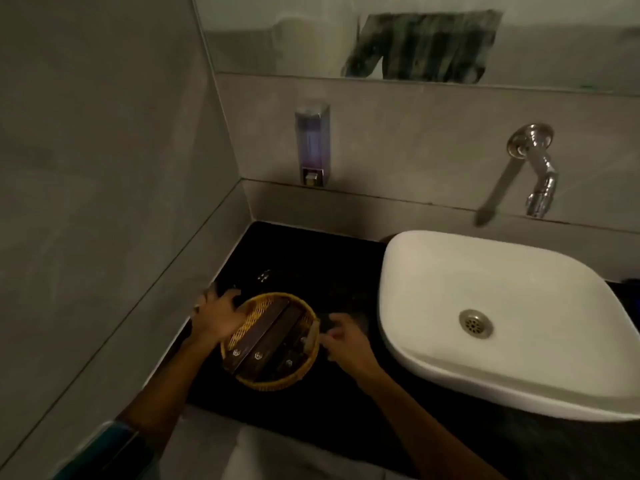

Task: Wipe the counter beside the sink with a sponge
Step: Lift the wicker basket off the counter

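Dim bathroom corner. Black tabletop [311, 403] left of the white sink [485, 306]. A round wicker basket [277, 379] sits on it, holding dark flat packets; it looks tilted, though lift-off can't be confirmed.

Left hand [216, 315] grips the basket's far-left rim, fingers curled over the edge. Right hand [343, 336] is at the right rim, fingers loosely bent and blurred; can't tell whether its grip has closed on the rim or only touches it.

No sponge visible anywhere in view. Judged step: clearing the basket off so the tabletop can be wiped.

To do it well: take both rims firmly, keep the basket level so the packets don't slide out, and set it clear of the wiping area. Then fetch the sponge. Corner by the wall will need attention.
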Demonstrator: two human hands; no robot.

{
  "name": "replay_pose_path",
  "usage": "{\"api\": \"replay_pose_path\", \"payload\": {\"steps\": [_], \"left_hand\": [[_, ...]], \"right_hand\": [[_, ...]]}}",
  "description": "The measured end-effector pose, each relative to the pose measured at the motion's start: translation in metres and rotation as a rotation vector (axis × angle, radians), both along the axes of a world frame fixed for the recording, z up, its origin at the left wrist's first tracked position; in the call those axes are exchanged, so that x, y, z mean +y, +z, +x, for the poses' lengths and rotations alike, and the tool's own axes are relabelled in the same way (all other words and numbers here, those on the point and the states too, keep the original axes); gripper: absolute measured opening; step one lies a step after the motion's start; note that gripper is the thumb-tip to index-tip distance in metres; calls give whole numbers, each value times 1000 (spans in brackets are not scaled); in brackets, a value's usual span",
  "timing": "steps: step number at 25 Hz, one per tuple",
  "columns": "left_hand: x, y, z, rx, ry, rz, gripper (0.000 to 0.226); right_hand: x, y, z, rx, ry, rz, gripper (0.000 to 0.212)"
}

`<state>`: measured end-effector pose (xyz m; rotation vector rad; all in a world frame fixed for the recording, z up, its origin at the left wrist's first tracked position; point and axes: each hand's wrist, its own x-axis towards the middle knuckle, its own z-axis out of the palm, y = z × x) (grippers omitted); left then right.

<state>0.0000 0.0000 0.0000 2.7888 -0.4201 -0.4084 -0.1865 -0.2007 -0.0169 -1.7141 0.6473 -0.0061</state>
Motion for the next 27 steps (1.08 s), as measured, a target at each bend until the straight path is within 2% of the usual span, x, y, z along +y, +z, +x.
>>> {"api": "replay_pose_path", "payload": {"steps": [2,5,11,14,17,22,24,27], "left_hand": [[8,-6,0,165,119,-105,61],[13,-12,-4,208,237,-337,49],[9,-3,-69,164,256,-516,36],[-7,-9,-121,237,241,-588,36],[-31,-17,-165,290,201,-579,38],[-62,-33,-218,303,131,-501,39],[-72,-30,-224,235,144,-417,41],[-91,-10,-235,19,149,-332,42]], "right_hand": [[7,-4,13,89,63,208,64],[10,-6,25,92,5,412,65],[-3,-12,-44,-2,-142,254,49],[-16,-11,-101,9,-279,205,48],[-35,-8,-149,36,-387,157,38],[-63,-11,-199,162,-428,133,43],[-69,-9,-207,160,-361,121,44],[-94,1,-225,135,-248,53,37]]}}
